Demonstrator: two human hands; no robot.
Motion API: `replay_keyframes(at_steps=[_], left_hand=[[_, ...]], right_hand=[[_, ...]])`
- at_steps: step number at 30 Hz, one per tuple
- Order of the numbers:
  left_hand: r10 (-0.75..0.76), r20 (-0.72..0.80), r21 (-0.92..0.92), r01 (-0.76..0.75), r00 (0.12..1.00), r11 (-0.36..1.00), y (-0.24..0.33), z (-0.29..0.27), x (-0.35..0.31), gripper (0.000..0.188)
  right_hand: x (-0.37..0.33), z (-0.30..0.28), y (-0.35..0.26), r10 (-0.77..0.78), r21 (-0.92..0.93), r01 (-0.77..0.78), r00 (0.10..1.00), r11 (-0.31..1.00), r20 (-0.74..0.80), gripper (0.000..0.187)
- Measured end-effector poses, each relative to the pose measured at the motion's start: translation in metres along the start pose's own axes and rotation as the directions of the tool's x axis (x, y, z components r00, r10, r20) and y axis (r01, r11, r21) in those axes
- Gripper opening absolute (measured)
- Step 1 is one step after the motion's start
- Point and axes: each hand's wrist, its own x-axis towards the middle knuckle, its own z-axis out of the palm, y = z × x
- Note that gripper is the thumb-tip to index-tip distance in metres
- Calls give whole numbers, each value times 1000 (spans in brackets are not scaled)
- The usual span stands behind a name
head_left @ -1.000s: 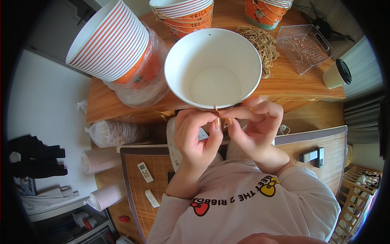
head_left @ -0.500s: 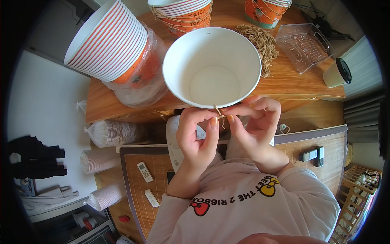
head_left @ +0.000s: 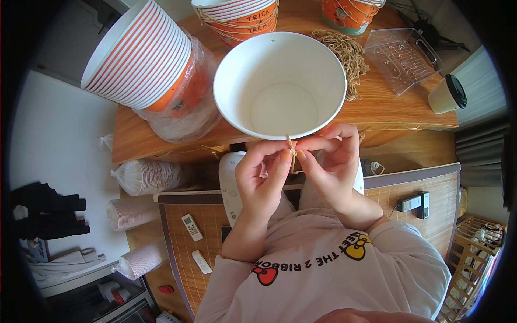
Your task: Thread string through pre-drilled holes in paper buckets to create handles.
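A white paper bucket (head_left: 283,102) stands at the table's near edge with its open mouth tilted toward me. Tan twine (head_left: 291,142) passes over the near rim and forms a small knot just below it. My left hand (head_left: 262,169) pinches this twine between thumb and forefinger. From the other side, my right hand (head_left: 331,164) pinches it too, thumb and forefinger nearly meeting those of the left. A short end of twine hangs under the fingertips. A small hole shows in the bucket's far wall near the rim.
Left of the bucket leans a tall stack of orange and white buckets (head_left: 142,64) in clear plastic. More buckets (head_left: 239,24) with twine handles stand behind. A heap of twine (head_left: 344,56), a clear plastic tray (head_left: 401,62) and a lidded cup (head_left: 447,95) lie along the wooden table's right (head_left: 388,110).
My fingertips have drawn closer together, and the twine between them looks bunched into a tighter knot. My right hand has shifted slightly left. The view has moved a little.
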Motion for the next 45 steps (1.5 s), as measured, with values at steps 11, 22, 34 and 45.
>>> replay_keyframes(at_steps=[11, 22, 34, 45], left_hand=[[43, 4, 101, -43, 999, 994, -19, -10, 2, 10], [129, 87, 225, -145, 988, 963, -22, -15, 6, 14], [-98, 132, -114, 113, 986, 987, -9, -12, 6, 10], [-138, 96, -155, 152, 986, 976, -9, -9, 1, 10]], right_hand=[[-1, 1, 10, 23, 15, -23, 999, 1000, -40, 40], [-3, -2, 8, -23, -68, 23, 1000, 997, 4, 39], [-3, -7, 1, 83, 32, -85, 995, 996, 57, 35], [16, -11, -19, -162, -410, 209, 976, 888, 149, 24]])
